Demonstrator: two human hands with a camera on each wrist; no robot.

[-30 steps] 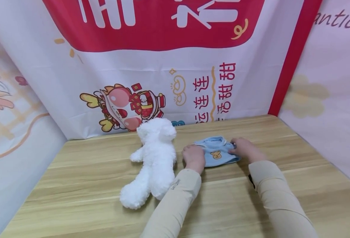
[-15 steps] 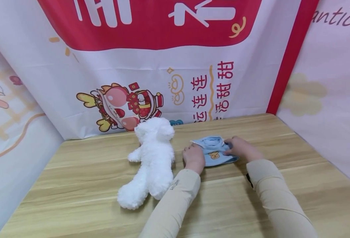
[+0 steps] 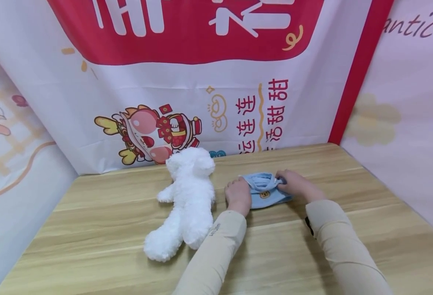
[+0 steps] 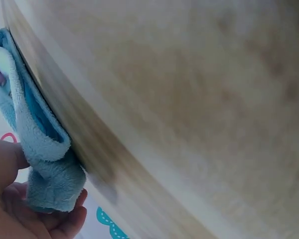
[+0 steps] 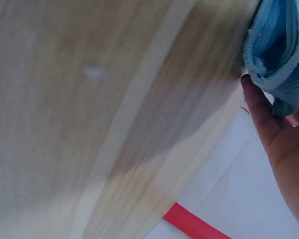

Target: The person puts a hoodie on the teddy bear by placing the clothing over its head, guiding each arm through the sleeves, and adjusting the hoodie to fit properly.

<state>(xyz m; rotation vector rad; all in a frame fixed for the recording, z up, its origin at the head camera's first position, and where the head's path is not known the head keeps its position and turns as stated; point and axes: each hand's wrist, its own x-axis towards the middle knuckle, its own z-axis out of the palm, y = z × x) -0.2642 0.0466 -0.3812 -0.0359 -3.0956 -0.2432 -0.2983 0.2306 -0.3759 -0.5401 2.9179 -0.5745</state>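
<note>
A small light-blue plush shirt [image 3: 271, 200] with a bear-face patch lies on the table, right of centre in the head view. My left hand [image 3: 238, 196] grips its left side, and my right hand [image 3: 294, 184] pinches the right side near the neck opening. In the left wrist view, the thumb and fingers of that hand [image 4: 10, 204] surround a bunched end of the blue cloth [image 4: 55, 186]. The right wrist view has the other hand [image 5: 289, 144] holding the cloth's folded edge [image 5: 286, 102]. The patch is partly covered by folded fabric.
To the left of my left hand lies a white fluffy stuffed animal [image 3: 192, 196], its head toward the back. Behind the wood-grain table [image 3: 283, 254] hangs a red and white printed banner [image 3: 187, 78]. Printed sheets also stand at both sides.
The shirt's upper part has been gathered and folded down toward the bear patch, which is now partly covered. Both hands keep hold and have moved only slightly.
</note>
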